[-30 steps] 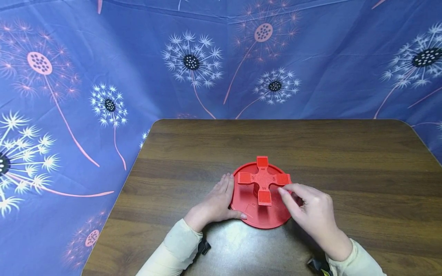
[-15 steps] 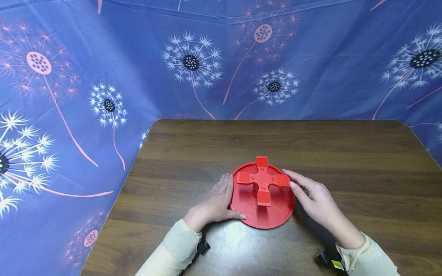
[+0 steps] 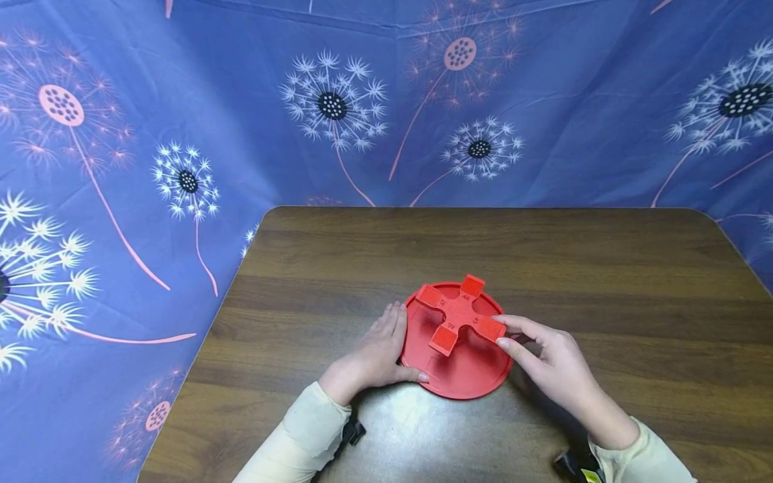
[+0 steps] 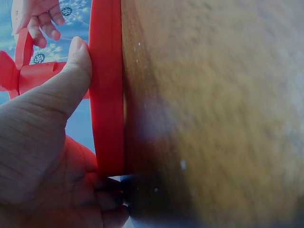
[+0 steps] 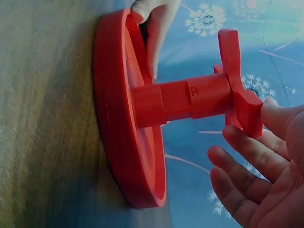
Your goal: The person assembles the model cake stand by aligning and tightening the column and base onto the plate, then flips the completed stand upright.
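Observation:
A red round base (image 3: 459,386) with a raised rim sits on the table. From its middle rises a red post (image 5: 175,97) marked 32, topped by a red cross-shaped handle (image 3: 460,312) with numbers on its arms. My left hand (image 3: 371,352) holds the base at its left side. The thumb (image 4: 71,78) hooks over the rim and the fingers lie along the outer wall. My right hand (image 3: 552,365) pinches the end of the cross handle's right arm between thumb and index finger, while the other fingers (image 5: 237,190) hang loosely below, off the handle.
The wood-grain table (image 3: 338,255) has rounded far corners. Behind it and along its left side hangs a blue cloth (image 3: 241,67) printed with dandelions. A black strap piece (image 3: 353,429) shows at the left wrist, another (image 3: 570,466) at the right.
The right hand has moved from beneath the right arm of the cross handle to that arm's end. The cross handle has turned clockwise, seen from above. The left hand has stayed put.

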{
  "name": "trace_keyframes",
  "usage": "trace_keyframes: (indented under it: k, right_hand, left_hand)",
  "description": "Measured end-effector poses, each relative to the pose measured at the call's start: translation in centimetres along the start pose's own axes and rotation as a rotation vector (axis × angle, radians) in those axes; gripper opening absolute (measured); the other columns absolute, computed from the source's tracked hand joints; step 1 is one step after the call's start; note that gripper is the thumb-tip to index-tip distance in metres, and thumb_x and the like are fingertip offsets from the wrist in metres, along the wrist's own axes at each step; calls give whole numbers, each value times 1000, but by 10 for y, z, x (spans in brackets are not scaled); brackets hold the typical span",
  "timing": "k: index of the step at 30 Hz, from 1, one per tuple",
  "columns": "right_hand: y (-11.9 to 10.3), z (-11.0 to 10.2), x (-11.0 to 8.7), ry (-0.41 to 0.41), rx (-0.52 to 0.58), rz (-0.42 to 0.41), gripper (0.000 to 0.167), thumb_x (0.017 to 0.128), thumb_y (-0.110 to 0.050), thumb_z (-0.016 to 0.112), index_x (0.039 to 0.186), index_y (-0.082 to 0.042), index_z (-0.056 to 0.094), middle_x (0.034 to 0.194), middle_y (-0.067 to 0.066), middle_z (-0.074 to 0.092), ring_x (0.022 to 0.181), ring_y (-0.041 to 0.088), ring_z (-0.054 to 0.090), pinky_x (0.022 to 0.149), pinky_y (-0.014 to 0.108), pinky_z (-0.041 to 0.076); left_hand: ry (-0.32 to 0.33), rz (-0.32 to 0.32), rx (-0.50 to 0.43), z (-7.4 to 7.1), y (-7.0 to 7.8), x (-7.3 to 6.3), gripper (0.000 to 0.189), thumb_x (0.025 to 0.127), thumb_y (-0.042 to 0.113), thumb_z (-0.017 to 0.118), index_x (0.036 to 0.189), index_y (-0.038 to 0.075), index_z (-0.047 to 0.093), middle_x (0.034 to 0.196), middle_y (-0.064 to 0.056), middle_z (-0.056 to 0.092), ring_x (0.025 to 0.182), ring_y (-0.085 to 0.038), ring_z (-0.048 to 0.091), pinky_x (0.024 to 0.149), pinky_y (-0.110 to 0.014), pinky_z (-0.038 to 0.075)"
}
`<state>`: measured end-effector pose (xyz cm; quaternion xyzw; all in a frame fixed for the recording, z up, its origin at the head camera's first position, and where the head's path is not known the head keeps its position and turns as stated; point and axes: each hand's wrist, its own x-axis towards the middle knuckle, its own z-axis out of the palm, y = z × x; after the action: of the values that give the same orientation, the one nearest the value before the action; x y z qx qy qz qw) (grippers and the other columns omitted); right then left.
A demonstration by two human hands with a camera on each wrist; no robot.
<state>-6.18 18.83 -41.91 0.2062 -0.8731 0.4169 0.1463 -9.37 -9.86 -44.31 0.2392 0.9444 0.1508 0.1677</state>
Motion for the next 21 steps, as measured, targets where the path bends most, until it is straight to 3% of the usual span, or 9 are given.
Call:
trace_keyframes:
  k: [5, 12, 21]
  right_hand:
    - [-5, 4, -3, 12, -36, -14, 42, 74, -5, 83, 112, -19, 73, 90, -8, 73, 80, 8, 69, 70, 17, 50]
    - [-14, 14, -3, 4, -21, -24, 43, 68, -10, 88, 107, -18, 73, 87, -12, 72, 66, -2, 59, 55, 15, 45]
    - [-25, 26, -2, 48, -220, -108, 44, 65, -30, 89, 103, -13, 73, 80, -5, 70, 65, 7, 62, 56, 27, 50]
  left_hand:
    - [5, 3, 13, -1, 0, 0, 119, 78, 64, 70, 153, -7, 10, 159, -25, 11, 147, -37, 9, 118, -43, 20]
    - [-4, 4, 24, -2, 1, 0, 119, 78, 65, 69, 153, -7, 10, 159, -24, 11, 147, -36, 9, 118, -42, 19]
    - [-10, -12, 30, 1, 1, 1, 120, 78, 67, 68, 154, -4, 8, 160, -22, 9, 148, -34, 7, 118, -41, 18]
